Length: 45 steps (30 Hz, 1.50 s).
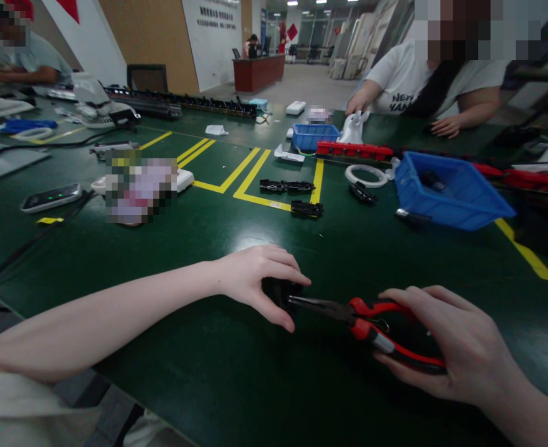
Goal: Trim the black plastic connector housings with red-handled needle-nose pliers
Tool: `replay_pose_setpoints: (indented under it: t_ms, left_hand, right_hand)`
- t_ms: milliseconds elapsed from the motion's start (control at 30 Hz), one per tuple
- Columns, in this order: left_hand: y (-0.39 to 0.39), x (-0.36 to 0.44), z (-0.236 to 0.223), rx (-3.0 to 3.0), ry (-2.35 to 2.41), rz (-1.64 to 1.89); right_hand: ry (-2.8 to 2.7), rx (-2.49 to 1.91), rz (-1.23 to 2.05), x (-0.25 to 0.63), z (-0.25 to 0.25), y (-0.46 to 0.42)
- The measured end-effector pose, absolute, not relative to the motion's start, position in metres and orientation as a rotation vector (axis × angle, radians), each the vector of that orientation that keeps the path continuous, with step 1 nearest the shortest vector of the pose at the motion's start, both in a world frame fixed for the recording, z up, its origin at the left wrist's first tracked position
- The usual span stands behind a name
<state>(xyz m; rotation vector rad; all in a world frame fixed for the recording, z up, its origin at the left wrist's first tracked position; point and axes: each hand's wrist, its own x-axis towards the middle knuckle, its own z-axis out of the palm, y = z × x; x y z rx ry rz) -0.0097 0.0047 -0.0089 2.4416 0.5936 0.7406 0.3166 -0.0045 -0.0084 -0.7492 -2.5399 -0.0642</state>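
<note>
My left hand [267,276] is closed round a small black part [280,293], thumb below and fingers above it. Much of that part is hidden by the hand, so its exact kind does not show. In my right hand [460,341] are needle-nose pliers [360,316] with red and black handles, which stand spread apart. The tips of the pliers reach the right side of the black part; whether the jaws pinch it I cannot tell. Beyond my hands, several black plastic pieces [306,208] lie by the yellow tape lines.
A blue bin [450,192] with dark pieces stands at the right, near a white tape ring [365,176]. Farther back are a smaller blue bin [315,136] and a long red strip [355,151]. A phone [146,192] lies left. Two people sit across the green table [185,360].
</note>
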Motion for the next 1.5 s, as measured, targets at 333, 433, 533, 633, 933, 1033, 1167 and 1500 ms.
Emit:
replay_pose_setpoints:
  t_ms: [333, 433, 533, 633, 933, 1033, 1167, 1500]
  left_hand:
    - [0.003, -0.01, -0.008, 2.476, 0.59, 0.785]
    - [0.003, -0.008, -0.008, 2.518, 0.6, 0.802]
    - [0.003, -0.008, -0.009, 2.567, 0.604, 0.842]
    - [0.003, -0.008, -0.009, 2.601, 0.61, 0.858]
    - [0.006, -0.005, -0.007, 2.591, 0.756, 0.678]
    - [0.009, -0.005, -0.004, 2.508, 0.828, 0.651]
    - [0.013, -0.005, 0.001, 2.398, 0.936, 0.606]
    - [0.039, 0.018, 0.009, 2.49, 1.083, 0.413]
  right_hand:
    - [-2.572, -0.675, -0.094, 0.319, -0.007, 0.0]
    - [-2.552, -0.721, -0.075, 0.316, -0.004, -0.003]
    - [-2.542, -0.75, -0.078, 0.311, 0.0, -0.005]
    - [-2.545, -0.767, -0.079, 0.31, 0.001, -0.006]
    - [-2.495, -0.804, -0.225, 0.316, -0.003, -0.004]
    - [-2.457, -0.818, -0.279, 0.318, -0.002, -0.002]
    - [-2.457, -0.791, -0.35, 0.322, 0.0, 0.004]
    - [-2.267, -1.056, -0.28, 0.334, -0.004, 0.004]
